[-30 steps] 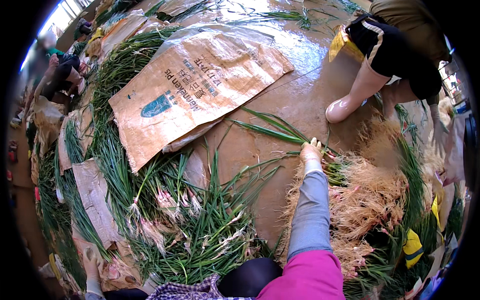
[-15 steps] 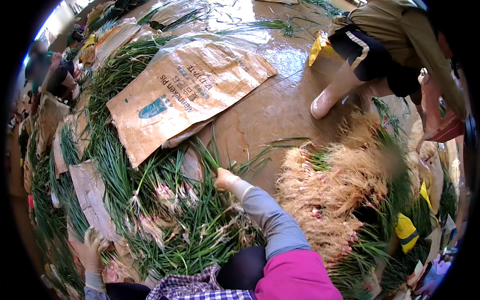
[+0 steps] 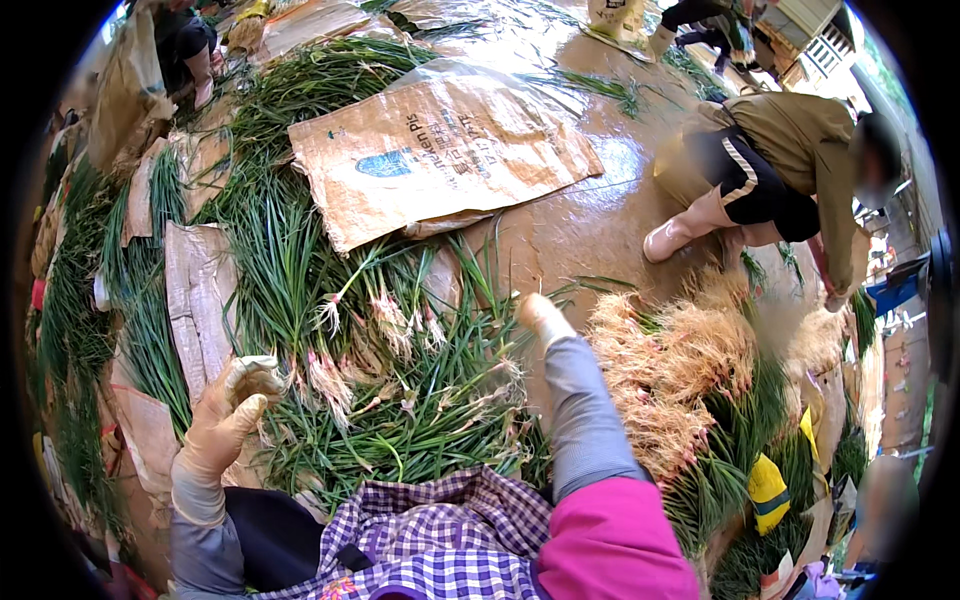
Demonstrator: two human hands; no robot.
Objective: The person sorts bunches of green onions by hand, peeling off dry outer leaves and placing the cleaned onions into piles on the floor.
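Flat tan sack (image 3: pixel 440 150) over green onions (image 3: pixel 290 260)

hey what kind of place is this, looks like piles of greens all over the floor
Probably a farm or market sorting yard for green onions. Heaps of green onions with roots cover a wet muddy floor, paper sacks lie over them, and another person in boots crouches sorting nearby.

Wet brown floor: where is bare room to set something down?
Bare wet brown floor lies between the tan paper sack, the crouching person's pale boot and the rooty onion bundles. Around both gloved hands, left hand and right hand, green onions crowd everything.
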